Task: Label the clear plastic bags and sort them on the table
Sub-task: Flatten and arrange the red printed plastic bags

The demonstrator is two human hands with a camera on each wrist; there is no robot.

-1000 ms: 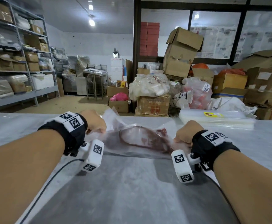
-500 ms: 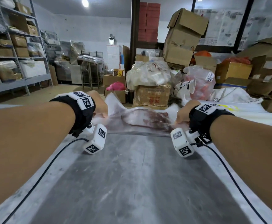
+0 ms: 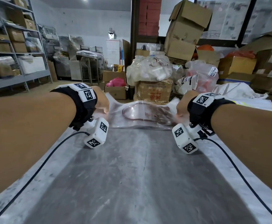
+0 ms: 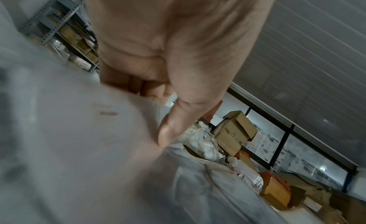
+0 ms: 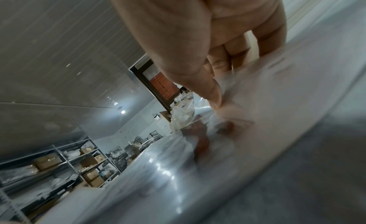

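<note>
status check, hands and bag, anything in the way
Left hand and right hand each pinch an end of the clear bag. Bag at the table's far end. Nothing blocking.

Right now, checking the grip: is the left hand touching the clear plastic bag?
Touching. The left wrist view shows the left hand pinching the clear plastic bag.

Glossy, crinkled clear plastic in the bag (image 3: 141,113); dull grey, dusty, scuffed tabletop (image 3: 132,175); matt brown corrugated cardboard boxes (image 3: 185,28); grey painted metal shelving (image 3: 19,76); black cloth wristbands (image 3: 82,107) with matt white plastic housings.
</note>
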